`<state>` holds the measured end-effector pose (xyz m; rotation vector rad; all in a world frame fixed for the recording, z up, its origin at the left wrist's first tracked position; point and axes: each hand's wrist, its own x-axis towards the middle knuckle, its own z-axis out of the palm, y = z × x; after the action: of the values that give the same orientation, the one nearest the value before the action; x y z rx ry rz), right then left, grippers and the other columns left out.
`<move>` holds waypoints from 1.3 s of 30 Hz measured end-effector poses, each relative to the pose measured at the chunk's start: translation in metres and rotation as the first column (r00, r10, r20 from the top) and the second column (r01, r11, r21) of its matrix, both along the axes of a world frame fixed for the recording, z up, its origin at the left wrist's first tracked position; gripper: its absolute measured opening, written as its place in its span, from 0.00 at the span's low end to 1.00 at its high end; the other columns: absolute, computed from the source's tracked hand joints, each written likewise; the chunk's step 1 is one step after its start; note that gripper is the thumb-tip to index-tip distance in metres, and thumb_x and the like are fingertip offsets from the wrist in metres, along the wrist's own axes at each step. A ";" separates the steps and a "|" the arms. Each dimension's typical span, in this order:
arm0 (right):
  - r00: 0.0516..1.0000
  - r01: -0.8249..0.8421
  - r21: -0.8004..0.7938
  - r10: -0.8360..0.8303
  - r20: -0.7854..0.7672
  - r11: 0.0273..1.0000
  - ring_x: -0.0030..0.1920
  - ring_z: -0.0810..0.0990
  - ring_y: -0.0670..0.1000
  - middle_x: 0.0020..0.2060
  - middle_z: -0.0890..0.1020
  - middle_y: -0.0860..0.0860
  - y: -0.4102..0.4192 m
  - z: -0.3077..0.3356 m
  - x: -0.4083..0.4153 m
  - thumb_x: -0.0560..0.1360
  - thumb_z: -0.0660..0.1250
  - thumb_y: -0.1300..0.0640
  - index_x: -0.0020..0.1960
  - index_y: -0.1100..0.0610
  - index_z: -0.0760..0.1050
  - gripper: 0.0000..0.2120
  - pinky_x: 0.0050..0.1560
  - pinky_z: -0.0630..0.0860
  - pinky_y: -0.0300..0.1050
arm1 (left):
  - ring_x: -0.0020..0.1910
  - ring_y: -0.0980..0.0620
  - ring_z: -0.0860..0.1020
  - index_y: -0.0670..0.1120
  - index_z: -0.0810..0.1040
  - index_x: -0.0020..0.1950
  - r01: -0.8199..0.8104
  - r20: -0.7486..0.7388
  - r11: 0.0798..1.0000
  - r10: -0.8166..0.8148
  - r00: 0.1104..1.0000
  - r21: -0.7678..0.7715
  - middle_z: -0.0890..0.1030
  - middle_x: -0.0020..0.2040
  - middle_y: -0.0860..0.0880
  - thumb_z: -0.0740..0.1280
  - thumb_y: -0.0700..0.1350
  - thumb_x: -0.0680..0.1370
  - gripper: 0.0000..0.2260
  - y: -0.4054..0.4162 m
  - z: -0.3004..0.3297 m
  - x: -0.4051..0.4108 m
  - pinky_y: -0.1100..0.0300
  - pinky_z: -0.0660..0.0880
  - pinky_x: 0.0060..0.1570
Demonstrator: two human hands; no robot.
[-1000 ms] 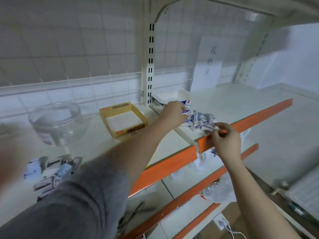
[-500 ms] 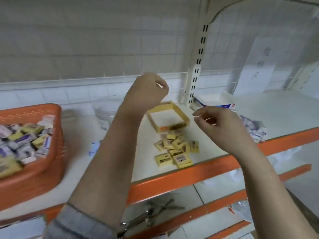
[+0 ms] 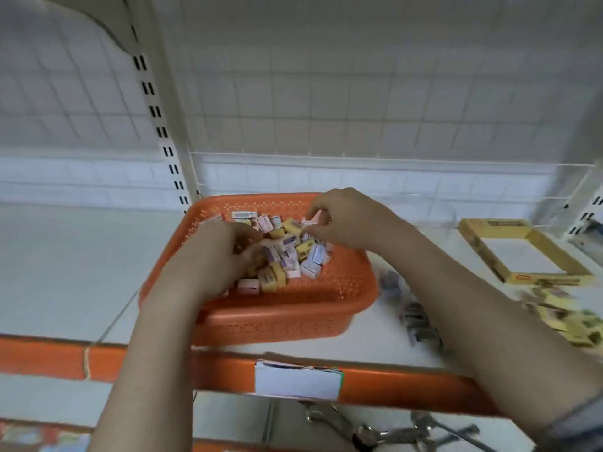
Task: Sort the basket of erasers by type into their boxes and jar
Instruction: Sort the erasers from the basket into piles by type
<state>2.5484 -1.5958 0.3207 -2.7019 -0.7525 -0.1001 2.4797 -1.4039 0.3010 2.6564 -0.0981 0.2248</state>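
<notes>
Midway through sorting: both hands work in the orange basket (image 3: 277, 318), the left hand (image 3: 225, 252) curled into the mixed erasers (image 3: 287, 252), the right hand (image 3: 352, 220) pinching a pale eraser (image 3: 314, 219). Beyond the right hand lie the empty yellow box (image 3: 483, 252) and sorted yellow erasers (image 3: 567, 321); many remain unsorted.

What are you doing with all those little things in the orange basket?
A person is sorting erasers. Both hands are in the orange basket: the left hand digs into the pile of erasers, and the right hand pinches a pale one at its fingertips. To the right on the shelf, a yellow box sits open, with yellow erasers lying loose in front of it, not yet boxed.
</notes>
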 end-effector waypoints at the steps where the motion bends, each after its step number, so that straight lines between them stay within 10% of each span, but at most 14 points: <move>1: 1.000 -0.002 -0.078 0.002 0.002 0.997 0.50 0.76 0.50 0.50 0.79 0.49 0.012 -0.003 0.011 0.75 0.67 0.53 0.58 0.55 0.77 0.13 0.50 0.75 0.46 | 0.40 0.57 0.76 0.51 0.80 0.57 -0.017 0.001 1.000 0.017 1.000 0.001 0.82 0.45 0.52 0.65 0.46 0.78 0.10 0.009 -0.002 -0.002 0.62 0.68 0.42; 6: 0.996 -0.010 -0.392 -0.024 -0.082 0.920 0.37 0.76 0.49 0.48 0.82 0.55 0.045 -0.007 0.042 0.71 0.73 0.53 0.59 0.61 0.76 0.21 0.38 0.75 0.44 | 0.44 0.56 0.75 0.52 0.80 0.58 -0.054 0.018 0.999 0.054 0.998 -0.005 0.82 0.50 0.51 0.64 0.46 0.78 0.10 0.033 -0.006 -0.011 0.63 0.68 0.44; 9: 0.982 -0.101 -0.342 0.038 -0.187 0.934 0.32 0.71 0.45 0.42 0.75 0.46 0.051 -0.001 0.042 0.69 0.76 0.54 0.60 0.59 0.74 0.23 0.22 0.72 0.35 | 0.45 0.57 0.75 0.52 0.80 0.58 -0.037 0.040 0.999 0.038 0.998 -0.026 0.81 0.51 0.52 0.64 0.47 0.78 0.10 0.036 -0.007 -0.013 0.64 0.68 0.44; 15: 0.972 -0.218 -0.345 0.171 -0.160 0.913 0.27 0.72 0.41 0.47 0.77 0.49 0.053 -0.017 0.044 0.71 0.73 0.59 0.55 0.58 0.76 0.14 0.20 0.66 0.31 | 0.49 0.54 0.77 0.55 0.78 0.59 0.006 0.012 1.000 -0.006 1.000 0.027 0.81 0.53 0.52 0.63 0.48 0.78 0.11 0.037 -0.008 -0.009 0.58 0.74 0.50; 20: 0.994 -0.111 -0.182 0.111 -0.007 0.977 0.34 0.78 0.39 0.45 0.81 0.50 0.034 -0.011 0.051 0.72 0.72 0.54 0.52 0.57 0.77 0.11 0.32 0.72 0.33 | 0.45 0.56 0.75 0.52 0.79 0.60 0.091 -0.014 0.986 -0.089 0.996 0.142 0.80 0.53 0.52 0.64 0.45 0.78 0.11 0.034 0.010 0.010 0.62 0.72 0.48; 23: 0.994 0.009 0.204 -0.032 0.109 0.979 0.36 0.77 0.40 0.37 0.80 0.45 0.015 -0.004 0.039 0.71 0.73 0.52 0.45 0.53 0.77 0.07 0.39 0.72 0.34 | 0.49 0.56 0.77 0.53 0.79 0.59 0.229 -0.066 0.949 -0.220 0.973 0.219 0.80 0.55 0.54 0.68 0.45 0.76 0.12 0.027 0.022 0.040 0.57 0.75 0.53; 29: 0.960 0.173 0.817 -0.281 -0.014 0.550 0.31 0.77 0.40 0.32 0.79 0.46 -0.020 -0.011 -0.018 0.71 0.73 0.55 0.41 0.54 0.78 0.04 0.35 0.73 0.31 | 0.59 0.53 0.74 0.53 0.78 0.59 0.520 -0.368 0.800 -0.407 0.836 0.299 0.77 0.61 0.54 0.74 0.44 0.70 0.19 0.004 0.007 0.089 0.56 0.71 0.58; 35: 0.936 0.277 0.882 -0.316 -0.157 0.381 0.27 0.76 0.39 0.25 0.79 0.42 -0.044 -0.032 -0.050 0.72 0.72 0.57 0.42 0.55 0.78 0.03 0.30 0.71 0.29 | 0.53 0.50 0.74 0.52 0.80 0.57 0.553 -0.332 0.672 -0.442 0.833 0.493 0.75 0.52 0.52 0.75 0.43 0.69 0.17 -0.003 -0.009 0.103 0.59 0.69 0.50; 39: 0.934 0.285 0.893 -0.308 -0.179 0.347 0.27 0.76 0.39 0.25 0.78 0.42 -0.054 -0.035 -0.059 0.72 0.72 0.58 0.43 0.57 0.78 0.03 0.30 0.70 0.29 | 0.52 0.53 0.76 0.51 0.82 0.52 0.501 -0.263 0.772 -0.428 0.865 0.390 0.80 0.52 0.53 0.75 0.44 0.69 0.12 -0.004 0.002 0.098 0.59 0.71 0.52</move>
<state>2.4891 -1.6497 0.2858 -1.6774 -0.0638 -0.4836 2.5781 -1.4076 0.3034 2.9734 -0.8475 -0.2065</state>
